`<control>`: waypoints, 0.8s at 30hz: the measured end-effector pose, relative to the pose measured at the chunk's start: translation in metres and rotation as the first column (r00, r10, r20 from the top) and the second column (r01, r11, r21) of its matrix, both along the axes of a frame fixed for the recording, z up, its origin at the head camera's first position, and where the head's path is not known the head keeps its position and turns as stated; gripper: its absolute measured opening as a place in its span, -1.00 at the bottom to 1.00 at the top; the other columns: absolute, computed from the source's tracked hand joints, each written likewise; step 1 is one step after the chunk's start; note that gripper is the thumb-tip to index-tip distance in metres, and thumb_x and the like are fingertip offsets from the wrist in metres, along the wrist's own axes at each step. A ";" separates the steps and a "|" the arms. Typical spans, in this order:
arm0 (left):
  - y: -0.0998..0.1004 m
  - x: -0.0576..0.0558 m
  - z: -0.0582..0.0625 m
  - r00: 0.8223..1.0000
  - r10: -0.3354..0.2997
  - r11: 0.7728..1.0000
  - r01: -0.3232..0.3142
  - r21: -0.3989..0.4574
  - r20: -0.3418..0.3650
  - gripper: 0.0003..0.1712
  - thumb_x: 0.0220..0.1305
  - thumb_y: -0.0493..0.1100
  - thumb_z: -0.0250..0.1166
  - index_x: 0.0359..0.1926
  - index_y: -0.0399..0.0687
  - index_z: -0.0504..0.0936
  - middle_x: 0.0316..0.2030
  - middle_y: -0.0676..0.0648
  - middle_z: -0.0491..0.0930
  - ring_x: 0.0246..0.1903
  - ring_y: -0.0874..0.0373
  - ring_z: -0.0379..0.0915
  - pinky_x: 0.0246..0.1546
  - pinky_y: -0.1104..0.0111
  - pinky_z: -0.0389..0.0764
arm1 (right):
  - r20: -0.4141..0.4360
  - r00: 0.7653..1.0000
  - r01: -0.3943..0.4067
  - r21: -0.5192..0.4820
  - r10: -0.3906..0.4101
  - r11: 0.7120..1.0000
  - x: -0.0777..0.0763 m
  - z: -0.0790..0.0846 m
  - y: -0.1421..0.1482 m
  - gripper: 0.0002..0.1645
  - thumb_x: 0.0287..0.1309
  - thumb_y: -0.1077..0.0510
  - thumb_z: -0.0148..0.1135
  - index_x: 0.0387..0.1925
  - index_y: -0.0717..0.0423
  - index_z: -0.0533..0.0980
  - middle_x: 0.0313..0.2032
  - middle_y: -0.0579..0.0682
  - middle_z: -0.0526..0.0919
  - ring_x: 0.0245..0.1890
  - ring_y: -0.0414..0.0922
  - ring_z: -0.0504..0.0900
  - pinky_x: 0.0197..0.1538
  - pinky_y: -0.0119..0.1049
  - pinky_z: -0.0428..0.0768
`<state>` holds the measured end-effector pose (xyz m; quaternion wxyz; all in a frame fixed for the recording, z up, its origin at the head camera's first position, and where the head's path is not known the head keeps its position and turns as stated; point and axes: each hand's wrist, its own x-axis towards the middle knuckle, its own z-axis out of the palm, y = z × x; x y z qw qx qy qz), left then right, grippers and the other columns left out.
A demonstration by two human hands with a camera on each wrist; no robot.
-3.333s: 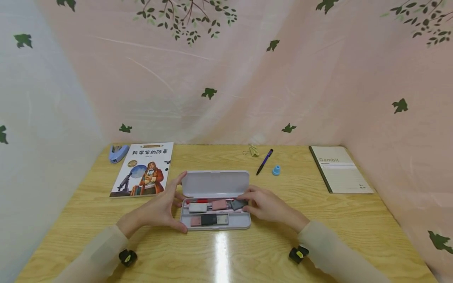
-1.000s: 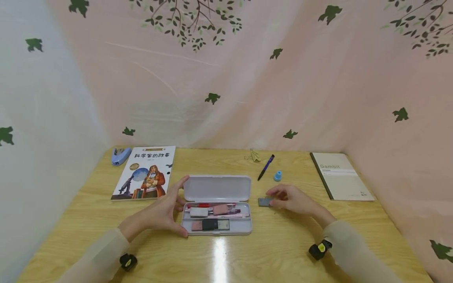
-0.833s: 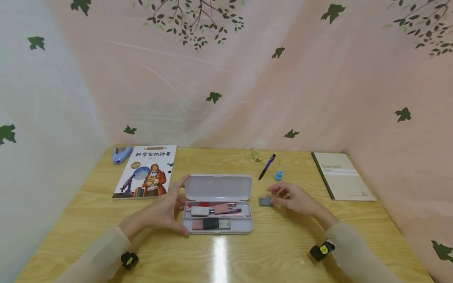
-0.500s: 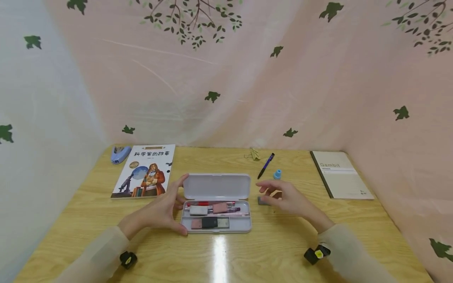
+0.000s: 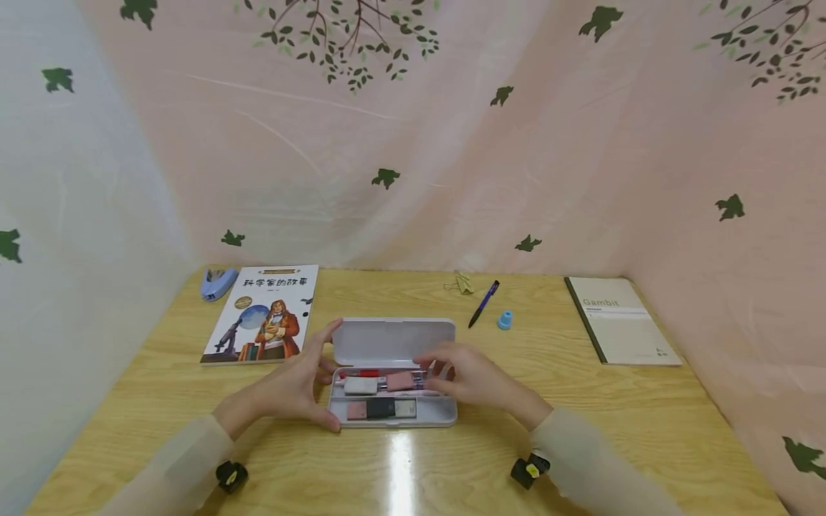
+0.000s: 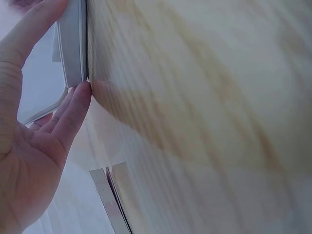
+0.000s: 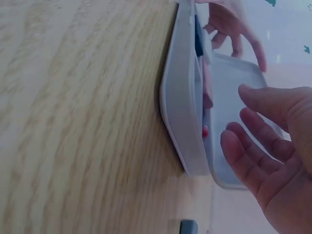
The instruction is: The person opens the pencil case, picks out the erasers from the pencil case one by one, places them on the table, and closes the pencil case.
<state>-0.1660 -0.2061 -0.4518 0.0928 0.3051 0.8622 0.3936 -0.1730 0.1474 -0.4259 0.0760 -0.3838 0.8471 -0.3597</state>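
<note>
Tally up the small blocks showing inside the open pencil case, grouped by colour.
Pink blocks: 2
Pale blocks: 2
Black block: 1
Total: 5 in view; the right hand covers part of the pencil case.

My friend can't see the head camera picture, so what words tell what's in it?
A person's left hand holds the left end of an open pencil case on a wooden table, while the right hand is over its right part. Inside lie pens and small blocks; farther back are a picture book, a pen, a clip and a notebook.
</note>
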 end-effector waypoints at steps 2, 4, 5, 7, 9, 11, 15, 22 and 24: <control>0.000 0.000 0.000 1.000 -0.007 1.000 0.007 0.005 -0.003 0.72 -0.28 0.16 0.74 0.62 0.26 -0.41 0.40 -0.22 0.11 -0.05 0.11 0.60 -0.05 0.24 0.68 | -0.010 1.000 -0.002 0.027 0.002 1.000 0.000 -0.002 -0.008 -0.56 0.26 0.25 0.39 0.17 0.23 0.59 -0.09 0.05 0.70 -0.19 -0.21 0.65 -0.20 -0.41 0.66; 0.000 0.000 0.000 1.000 -0.012 1.000 0.012 0.011 0.001 0.72 -0.27 0.16 0.74 0.61 0.26 -0.41 0.40 -0.23 0.11 -0.05 0.10 0.60 -0.05 0.24 0.68 | -0.025 1.000 0.005 0.056 -0.004 0.998 -0.001 -0.003 -0.014 -0.55 0.26 0.24 0.40 0.17 0.21 0.59 -0.07 0.02 0.70 -0.21 -0.23 0.63 -0.19 -0.40 0.64; 0.000 0.000 0.000 1.000 -0.013 1.000 0.013 0.013 0.006 0.72 -0.27 0.16 0.74 0.61 0.26 -0.41 0.40 -0.22 0.10 -0.04 0.10 0.60 -0.05 0.25 0.68 | -0.030 1.000 0.005 0.067 -0.003 0.998 -0.001 -0.004 -0.016 -0.55 0.26 0.23 0.40 0.17 0.21 0.59 -0.07 0.01 0.70 -0.22 -0.22 0.62 -0.19 -0.39 0.64; 0.000 0.000 0.000 1.000 -0.014 1.000 0.014 0.017 0.014 0.72 -0.27 0.16 0.74 0.61 0.26 -0.41 0.40 -0.22 0.11 -0.04 0.10 0.60 -0.05 0.25 0.68 | -0.047 0.999 0.003 0.088 0.001 0.996 -0.002 -0.006 -0.021 -0.57 0.26 0.23 0.40 0.15 0.21 0.60 -0.07 0.01 0.71 -0.23 -0.20 0.61 -0.19 -0.39 0.61; 0.000 0.001 0.001 1.000 -0.010 1.000 0.009 0.015 0.024 0.72 -0.27 0.16 0.74 0.61 0.28 -0.41 0.40 -0.21 0.10 -0.03 0.10 0.59 -0.04 0.26 0.67 | -0.070 0.998 0.005 0.104 0.002 0.995 -0.002 -0.009 -0.024 -0.59 0.25 0.23 0.41 0.13 0.21 0.62 -0.10 0.00 0.71 -0.27 -0.18 0.58 -0.22 -0.40 0.58; 0.000 0.001 0.001 0.999 -0.003 1.000 0.002 0.014 0.032 0.72 -0.29 0.15 0.75 0.61 0.32 -0.41 0.40 -0.19 0.10 -0.03 0.11 0.59 -0.03 0.27 0.67 | -0.085 0.996 0.010 0.115 -0.001 0.993 -0.003 -0.012 -0.027 -0.60 0.24 0.23 0.42 0.10 0.21 0.63 -0.11 -0.01 0.71 -0.30 -0.19 0.56 -0.25 -0.42 0.55; -0.001 0.001 0.001 1.000 -0.006 1.000 0.006 0.013 0.026 0.71 -0.26 0.15 0.74 0.61 0.28 -0.41 0.40 -0.23 0.10 -0.03 0.09 0.59 -0.04 0.24 0.68 | -0.103 0.995 0.028 0.128 -0.015 0.991 -0.003 -0.014 -0.031 -0.62 0.22 0.22 0.44 0.08 0.19 0.65 -0.11 -0.03 0.72 -0.31 -0.20 0.54 -0.27 -0.43 0.53; -0.001 0.001 0.001 1.000 -0.011 1.000 0.011 0.014 0.013 0.70 -0.25 0.15 0.73 0.62 0.14 -0.38 0.39 -0.26 0.11 -0.03 0.08 0.60 -0.05 0.22 0.68 | -0.082 0.995 0.059 0.136 -0.048 0.989 -0.004 -0.017 -0.034 -0.61 0.21 0.22 0.45 0.08 0.15 0.66 -0.07 -0.05 0.71 -0.21 -0.23 0.58 -0.17 -0.42 0.60; -0.001 0.000 0.001 1.000 -0.011 1.000 0.011 0.013 0.013 0.70 -0.25 0.16 0.73 0.62 0.17 -0.39 0.40 -0.26 0.11 -0.03 0.09 0.59 -0.05 0.22 0.68 | -0.067 0.996 0.067 0.138 -0.058 0.988 -0.003 -0.017 -0.034 -0.61 0.22 0.21 0.44 0.09 0.13 0.66 -0.05 -0.06 0.71 -0.18 -0.25 0.59 -0.13 -0.42 0.61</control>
